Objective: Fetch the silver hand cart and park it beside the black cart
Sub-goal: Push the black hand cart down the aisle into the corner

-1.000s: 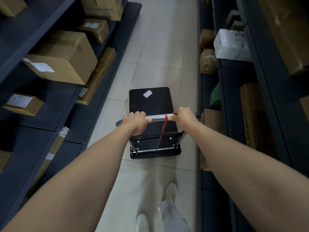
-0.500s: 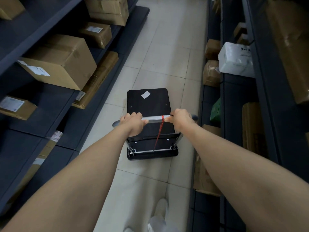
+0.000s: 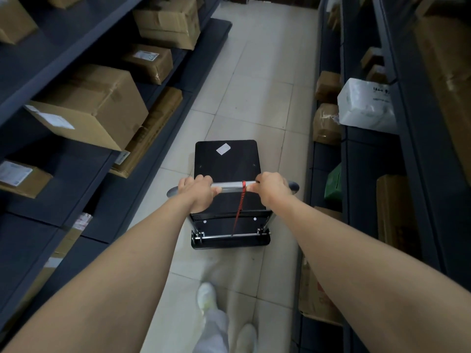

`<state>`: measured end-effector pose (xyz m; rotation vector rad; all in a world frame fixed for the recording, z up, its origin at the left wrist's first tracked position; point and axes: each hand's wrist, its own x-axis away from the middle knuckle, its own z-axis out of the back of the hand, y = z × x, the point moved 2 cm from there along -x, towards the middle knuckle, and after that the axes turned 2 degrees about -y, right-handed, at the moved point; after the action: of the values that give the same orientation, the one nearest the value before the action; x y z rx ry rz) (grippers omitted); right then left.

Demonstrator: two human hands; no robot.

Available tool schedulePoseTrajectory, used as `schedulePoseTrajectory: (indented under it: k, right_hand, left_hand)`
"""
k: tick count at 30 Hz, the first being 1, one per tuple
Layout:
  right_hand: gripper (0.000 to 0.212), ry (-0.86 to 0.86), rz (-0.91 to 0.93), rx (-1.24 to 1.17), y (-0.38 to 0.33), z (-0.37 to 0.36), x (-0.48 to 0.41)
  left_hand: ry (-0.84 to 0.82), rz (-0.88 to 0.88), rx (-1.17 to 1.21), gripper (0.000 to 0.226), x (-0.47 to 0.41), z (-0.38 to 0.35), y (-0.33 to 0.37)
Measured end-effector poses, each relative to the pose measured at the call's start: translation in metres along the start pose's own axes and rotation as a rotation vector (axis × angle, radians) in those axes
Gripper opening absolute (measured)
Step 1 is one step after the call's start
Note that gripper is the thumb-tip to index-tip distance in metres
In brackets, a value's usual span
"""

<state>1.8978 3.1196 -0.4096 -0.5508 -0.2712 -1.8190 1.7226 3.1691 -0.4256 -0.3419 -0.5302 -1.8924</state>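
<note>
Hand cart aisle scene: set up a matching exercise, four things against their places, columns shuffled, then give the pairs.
Things:
1. red cord
2. white sticker
3. white parcel
4. left hand

Places:
A. on the right-side shelf
B. tied on the silver handle, hanging down
C. gripping the handle's left part
D. on the cart's black deck, near its far end

Pairs: 1-B, 2-D, 3-A, 4-C

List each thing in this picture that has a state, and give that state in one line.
Left hand: closed on handle.
Right hand: closed on handle.
Silver hand cart with black platform: standing on floor, platform empty.
Red cord: hanging from silver handle bar.
Brown cardboard boxes: sealed, shelved.
</note>
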Motion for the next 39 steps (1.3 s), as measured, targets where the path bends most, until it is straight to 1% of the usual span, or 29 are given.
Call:
schedulePoseTrajectory:
  k: [8, 11, 16, 26, 39]
  right_hand:
    - [0.028, -0.001, -0.039, -0.045, -0.019, 0.025, -0.025]
    - [0.032, -0.020, -0.040, -0.023, -0.028, 0.032, -0.037]
    - [0.033, -0.024, -0.081, -0.086, -0.041, 0.045, -0.061]
    - [0.031, -0.031, -0.104, -0.078, -0.064, 0.074, -0.109]
    - [0.029, -0.001, -0.143, -0.136, -0.082, 0.098, -0.153]
  left_hand:
    - [0.010, -0.017, -0.004, 0.031, -0.039, 0.022, -0.018]
    - [0.008, -0.020, -0.014, 0.030, -0.054, 0.029, -0.027]
    - [0.014, -0.037, -0.023, 0.030, -0.077, 0.048, -0.038]
    - [0.009, -0.063, -0.065, 0.033, -0.130, 0.081, -0.058]
    - [0.017, -0.091, -0.078, 0.033, -0.179, 0.113, -0.075]
